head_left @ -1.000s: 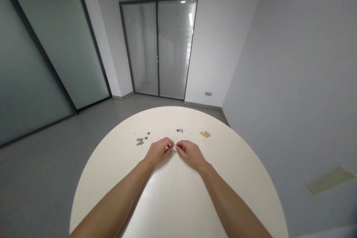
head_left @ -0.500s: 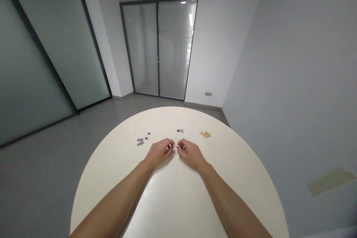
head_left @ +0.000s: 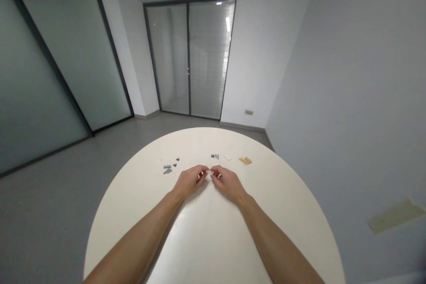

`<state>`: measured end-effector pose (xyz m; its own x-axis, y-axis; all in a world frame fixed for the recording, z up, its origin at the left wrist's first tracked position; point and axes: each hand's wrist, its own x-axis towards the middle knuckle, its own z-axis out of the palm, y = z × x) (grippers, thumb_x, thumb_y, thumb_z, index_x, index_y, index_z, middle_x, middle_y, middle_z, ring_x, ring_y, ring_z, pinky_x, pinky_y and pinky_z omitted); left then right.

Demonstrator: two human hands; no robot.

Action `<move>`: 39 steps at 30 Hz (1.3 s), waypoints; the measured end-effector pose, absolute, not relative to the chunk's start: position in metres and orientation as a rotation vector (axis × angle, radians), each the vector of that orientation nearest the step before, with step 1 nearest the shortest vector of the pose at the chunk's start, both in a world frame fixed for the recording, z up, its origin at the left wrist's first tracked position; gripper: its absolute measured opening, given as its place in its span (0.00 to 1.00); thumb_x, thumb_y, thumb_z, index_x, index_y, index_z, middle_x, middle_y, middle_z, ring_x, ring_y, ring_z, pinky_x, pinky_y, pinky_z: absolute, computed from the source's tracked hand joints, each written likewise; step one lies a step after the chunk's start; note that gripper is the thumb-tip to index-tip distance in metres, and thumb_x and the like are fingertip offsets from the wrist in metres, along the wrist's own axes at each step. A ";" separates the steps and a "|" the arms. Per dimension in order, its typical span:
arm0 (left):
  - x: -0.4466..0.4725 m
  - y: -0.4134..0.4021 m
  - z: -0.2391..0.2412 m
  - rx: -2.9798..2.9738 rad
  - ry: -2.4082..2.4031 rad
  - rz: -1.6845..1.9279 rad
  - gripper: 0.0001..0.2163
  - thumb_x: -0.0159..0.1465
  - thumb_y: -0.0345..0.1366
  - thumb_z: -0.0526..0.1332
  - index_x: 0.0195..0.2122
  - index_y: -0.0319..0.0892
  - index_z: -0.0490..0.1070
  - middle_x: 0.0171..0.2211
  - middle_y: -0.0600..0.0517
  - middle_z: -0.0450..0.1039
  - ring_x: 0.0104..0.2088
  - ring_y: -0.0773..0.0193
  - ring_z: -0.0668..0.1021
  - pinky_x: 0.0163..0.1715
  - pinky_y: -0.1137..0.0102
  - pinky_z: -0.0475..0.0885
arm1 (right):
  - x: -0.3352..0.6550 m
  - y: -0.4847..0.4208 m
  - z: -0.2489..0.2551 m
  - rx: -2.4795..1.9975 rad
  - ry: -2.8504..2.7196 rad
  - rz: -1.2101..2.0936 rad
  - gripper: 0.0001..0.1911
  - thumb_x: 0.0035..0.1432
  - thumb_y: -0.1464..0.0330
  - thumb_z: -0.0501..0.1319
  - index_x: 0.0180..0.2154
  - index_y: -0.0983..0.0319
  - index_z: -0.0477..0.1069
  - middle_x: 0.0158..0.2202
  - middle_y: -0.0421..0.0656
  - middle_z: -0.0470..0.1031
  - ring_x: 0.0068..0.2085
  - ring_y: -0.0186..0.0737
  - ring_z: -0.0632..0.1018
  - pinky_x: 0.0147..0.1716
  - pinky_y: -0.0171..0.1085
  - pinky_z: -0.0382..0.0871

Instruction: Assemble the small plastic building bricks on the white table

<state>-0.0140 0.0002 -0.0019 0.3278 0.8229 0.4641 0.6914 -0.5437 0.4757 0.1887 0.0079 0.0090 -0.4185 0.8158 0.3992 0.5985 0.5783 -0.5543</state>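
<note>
Over the middle of a round cream table [head_left: 213,239], my left hand [head_left: 190,181] and my right hand [head_left: 227,183] meet fingertip to fingertip. Both pinch a small white piece [head_left: 209,172] between them; its shape is too small to make out. Just beyond the hands lie little building pieces: grey ones [head_left: 167,168] and dark ones [head_left: 175,161] to the left, a dark grey pair [head_left: 214,156], a white bit [head_left: 228,158] and tan pieces [head_left: 245,160] to the right.
Another pale piece [head_left: 162,158] lies at the far left of the row. Past the table is grey floor, glass partitions on the left, a glazed door [head_left: 189,57] ahead and a plain wall close on the right.
My two hands have drawn slightly closer together, fingertips now touching around the white piece. The pieces on the table have not moved.
</note>
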 end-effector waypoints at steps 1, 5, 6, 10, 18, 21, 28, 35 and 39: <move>-0.014 0.000 -0.002 2.401 1.385 1.017 0.10 0.68 0.34 0.54 0.48 0.48 0.71 0.40 0.54 0.78 0.37 0.65 0.79 0.36 0.72 0.72 | 0.189 0.008 0.009 -1.121 -2.161 0.433 0.10 0.64 0.68 0.57 0.47 0.56 0.71 0.38 0.40 0.78 0.39 0.38 0.78 0.41 0.36 0.69; -0.014 0.000 -0.001 2.398 1.385 1.013 0.10 0.67 0.34 0.55 0.48 0.48 0.71 0.40 0.54 0.78 0.37 0.65 0.79 0.36 0.73 0.72 | 0.188 0.009 0.009 -1.121 -2.167 0.417 0.11 0.65 0.67 0.56 0.49 0.56 0.71 0.39 0.40 0.79 0.39 0.38 0.78 0.41 0.37 0.69; -0.014 0.000 -0.001 2.392 1.387 1.013 0.10 0.67 0.34 0.55 0.48 0.47 0.71 0.40 0.54 0.78 0.37 0.65 0.79 0.35 0.73 0.72 | 0.188 0.009 0.010 -1.123 -2.171 0.415 0.12 0.66 0.66 0.56 0.49 0.56 0.71 0.40 0.41 0.79 0.40 0.38 0.78 0.42 0.37 0.69; -0.014 0.000 0.000 2.385 1.390 1.026 0.10 0.66 0.33 0.56 0.47 0.48 0.71 0.40 0.54 0.78 0.37 0.65 0.79 0.35 0.73 0.71 | 0.188 0.009 0.011 -1.116 -2.177 0.413 0.13 0.67 0.66 0.54 0.51 0.56 0.71 0.46 0.42 0.79 0.44 0.39 0.78 0.45 0.38 0.69; -0.013 -0.002 0.002 2.394 1.400 1.036 0.09 0.67 0.33 0.56 0.46 0.47 0.71 0.40 0.54 0.78 0.36 0.65 0.79 0.35 0.73 0.71 | 0.188 0.009 0.010 -1.102 -2.176 0.419 0.14 0.68 0.66 0.53 0.51 0.56 0.71 0.47 0.43 0.78 0.45 0.40 0.78 0.48 0.39 0.69; -0.012 -0.002 0.002 2.372 1.389 1.040 0.09 0.67 0.35 0.56 0.47 0.47 0.70 0.39 0.54 0.77 0.36 0.66 0.79 0.35 0.74 0.72 | 0.188 0.010 0.010 -1.098 -2.164 0.417 0.13 0.68 0.66 0.53 0.51 0.57 0.71 0.45 0.42 0.79 0.44 0.39 0.78 0.47 0.39 0.69; -0.013 -0.001 0.000 2.352 1.393 1.054 0.09 0.67 0.35 0.56 0.47 0.48 0.70 0.40 0.55 0.77 0.36 0.66 0.79 0.35 0.74 0.73 | 0.188 0.010 0.008 -1.119 -2.134 0.407 0.14 0.67 0.66 0.55 0.52 0.57 0.69 0.41 0.42 0.79 0.41 0.39 0.79 0.43 0.37 0.70; -0.014 -0.001 0.000 2.364 1.383 1.051 0.09 0.67 0.35 0.56 0.48 0.48 0.70 0.40 0.54 0.77 0.37 0.66 0.79 0.35 0.74 0.73 | 0.188 0.012 0.007 -1.133 -2.131 0.376 0.12 0.67 0.65 0.56 0.50 0.57 0.70 0.41 0.41 0.79 0.41 0.38 0.78 0.44 0.38 0.70; -0.013 -0.003 0.002 2.382 1.414 1.042 0.10 0.67 0.34 0.55 0.48 0.48 0.69 0.41 0.54 0.77 0.36 0.66 0.79 0.35 0.73 0.72 | 0.188 0.011 0.008 -1.138 -2.137 0.376 0.11 0.67 0.64 0.56 0.49 0.57 0.71 0.40 0.41 0.79 0.40 0.38 0.78 0.43 0.37 0.69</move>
<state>-0.0126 -0.0028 0.0021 0.3014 0.8263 0.4757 0.6991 -0.5308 0.4790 0.1883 0.0107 0.0079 -0.3882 0.8150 0.4302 0.6190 0.5764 -0.5335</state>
